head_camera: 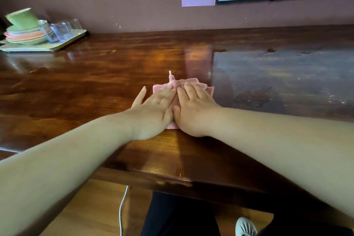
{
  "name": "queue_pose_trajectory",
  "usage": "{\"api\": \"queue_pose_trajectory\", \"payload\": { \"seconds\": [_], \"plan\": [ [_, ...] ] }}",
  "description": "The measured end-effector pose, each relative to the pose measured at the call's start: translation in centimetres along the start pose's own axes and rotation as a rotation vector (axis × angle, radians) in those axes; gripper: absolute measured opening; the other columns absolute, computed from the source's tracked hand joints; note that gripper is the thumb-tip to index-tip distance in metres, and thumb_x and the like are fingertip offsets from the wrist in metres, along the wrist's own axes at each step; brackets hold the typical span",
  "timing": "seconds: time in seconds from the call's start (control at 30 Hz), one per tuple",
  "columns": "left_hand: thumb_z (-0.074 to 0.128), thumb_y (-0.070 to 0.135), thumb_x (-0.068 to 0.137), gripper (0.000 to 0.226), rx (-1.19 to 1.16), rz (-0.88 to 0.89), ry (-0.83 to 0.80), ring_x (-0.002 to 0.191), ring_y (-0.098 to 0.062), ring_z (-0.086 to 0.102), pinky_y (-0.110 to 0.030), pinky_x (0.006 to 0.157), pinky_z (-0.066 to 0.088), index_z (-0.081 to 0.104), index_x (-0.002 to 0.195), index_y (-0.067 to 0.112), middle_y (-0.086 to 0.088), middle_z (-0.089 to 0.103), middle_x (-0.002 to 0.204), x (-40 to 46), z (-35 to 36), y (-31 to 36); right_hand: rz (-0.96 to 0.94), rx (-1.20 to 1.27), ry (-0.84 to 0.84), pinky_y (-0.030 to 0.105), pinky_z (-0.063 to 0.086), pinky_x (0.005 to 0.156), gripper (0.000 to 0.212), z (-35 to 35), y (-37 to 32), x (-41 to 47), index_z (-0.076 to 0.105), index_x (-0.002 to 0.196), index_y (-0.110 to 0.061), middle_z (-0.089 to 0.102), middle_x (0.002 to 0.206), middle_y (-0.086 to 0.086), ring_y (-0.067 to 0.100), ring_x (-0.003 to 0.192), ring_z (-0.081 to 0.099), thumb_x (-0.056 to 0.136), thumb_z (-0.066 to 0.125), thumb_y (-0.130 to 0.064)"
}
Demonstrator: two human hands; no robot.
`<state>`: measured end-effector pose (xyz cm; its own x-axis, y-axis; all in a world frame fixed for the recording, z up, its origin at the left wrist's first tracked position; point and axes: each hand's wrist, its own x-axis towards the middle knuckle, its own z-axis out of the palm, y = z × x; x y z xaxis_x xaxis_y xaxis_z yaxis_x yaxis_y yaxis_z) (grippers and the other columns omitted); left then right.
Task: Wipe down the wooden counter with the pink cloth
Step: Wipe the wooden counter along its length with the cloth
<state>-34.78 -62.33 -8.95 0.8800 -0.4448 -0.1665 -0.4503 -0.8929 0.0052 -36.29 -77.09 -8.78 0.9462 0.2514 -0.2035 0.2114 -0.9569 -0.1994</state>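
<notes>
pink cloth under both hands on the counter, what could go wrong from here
1. A small stick lies just past the pink cloth; pushing forward may drag it along the counter.
2. The tray of stacked bowls and glasses sits far left; a wide sweep could knock it.
3. The left hand and right hand press flat, not gripping, so the cloth may bunch or slip out.

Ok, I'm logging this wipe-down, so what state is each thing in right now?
Pink cloth: flat on the counter, pressed under both hands.
Left hand: fingers straight, pressing the cloth.
Right hand: fingers straight, pressing the cloth.
Glossy wooden counter: specks near the far right edge.
Green cup: tipped, on stacked dishes.
Clear glasses: upright on a tray.
</notes>
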Motion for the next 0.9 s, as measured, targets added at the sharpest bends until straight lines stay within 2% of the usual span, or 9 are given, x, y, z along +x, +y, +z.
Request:
{"api": "queue_pose_trajectory", "payload": {
  "seconds": [0.17, 0.27, 0.37, 0.53, 0.6, 0.77, 0.9],
  "plan": [
    [-0.007, 0.045, 0.089, 0.063, 0.022, 0.101, 0.035, 0.134, 0.007, -0.032, -0.029, 0.108, -0.027, -0.025, 0.147, 0.027, 0.015, -0.032, 0.152, -3.7, 1.7, -0.7, -0.029, -0.088, -0.052, 0.048, -0.011, 0.122, 0.066, 2.0, -1.4, -2.0, -0.016, 0.155, -0.006, -0.028, 0.161, 0.014, 0.029, 0.148, -0.027, 0.105, 0.01, -0.04],
    [-0.001, 0.042, 0.096, 0.057, 0.015, 0.014, -0.05, 0.137, 0.004, -0.028, -0.033, 0.111, -0.025, -0.025, 0.147, 0.028, 0.013, -0.03, 0.153, -2.7, 0.6, -1.7, -0.041, -0.071, -0.014, 0.048, -0.005, 0.123, 0.065, 1.0, -2.3, -0.5, -0.011, 0.156, -0.006, -0.019, 0.164, 0.014, 0.029, 0.151, -0.018, 0.106, 0.014, -0.039],
    [0.005, 0.036, 0.1, 0.056, 0.018, -0.04, -0.047, 0.139, 0.001, -0.024, -0.035, 0.113, -0.023, -0.02, 0.149, 0.025, 0.01, -0.027, 0.155, -1.8, 0.0, -2.0, -0.057, -0.056, 0.002, 0.046, -0.003, 0.123, 0.064, 0.3, -2.5, 0.5, -0.009, 0.157, -0.008, -0.016, 0.165, 0.011, 0.027, 0.152, -0.016, 0.107, 0.016, -0.038],
    [-0.008, 0.049, 0.088, 0.064, 0.017, 0.066, 0.011, 0.132, 0.008, -0.034, -0.03, 0.109, -0.027, -0.026, 0.146, 0.028, 0.014, -0.034, 0.151, -5.2, 1.7, -2.1, -0.111, -0.127, -0.052, 0.049, -0.007, 0.122, 0.065, 2.4, -3.0, -1.8, -0.014, 0.155, -0.003, -0.026, 0.161, 0.017, 0.032, 0.149, -0.025, 0.106, 0.011, -0.036],
    [-0.011, 0.051, 0.086, 0.065, 0.025, 0.058, 0.003, 0.132, 0.009, -0.034, -0.031, 0.11, -0.026, -0.028, 0.145, 0.029, 0.016, -0.034, 0.151, -5.3, 1.7, -2.6, -0.096, -0.118, -0.057, 0.049, -0.009, 0.122, 0.065, 2.3, -3.4, -1.8, -0.016, 0.154, -0.003, -0.027, 0.161, 0.016, 0.031, 0.149, -0.026, 0.106, 0.011, -0.038],
    [0.001, 0.041, 0.096, 0.058, 0.005, -0.032, -0.032, 0.138, 0.004, -0.025, -0.033, 0.112, -0.023, -0.027, 0.145, 0.029, 0.014, -0.029, 0.154, -4.1, 0.3, -3.1, -0.082, -0.102, -0.045, 0.046, -0.006, 0.122, 0.064, 0.6, -4.5, -0.3, -0.015, 0.155, -0.004, -0.025, 0.162, 0.014, 0.028, 0.149, -0.025, 0.107, 0.011, -0.038],
    [-0.013, 0.051, 0.085, 0.065, 0.034, 0.031, 0.008, 0.133, 0.007, -0.033, -0.03, 0.11, -0.026, -0.03, 0.144, 0.03, 0.016, -0.035, 0.151, -6.9, 1.8, -3.0, -0.159, -0.15, -0.053, 0.048, -0.011, 0.121, 0.065, 2.1, -4.9, -2.5, -0.015, 0.155, -0.003, -0.028, 0.16, 0.017, 0.032, 0.148, -0.028, 0.106, 0.011, -0.036]
  ]
}}
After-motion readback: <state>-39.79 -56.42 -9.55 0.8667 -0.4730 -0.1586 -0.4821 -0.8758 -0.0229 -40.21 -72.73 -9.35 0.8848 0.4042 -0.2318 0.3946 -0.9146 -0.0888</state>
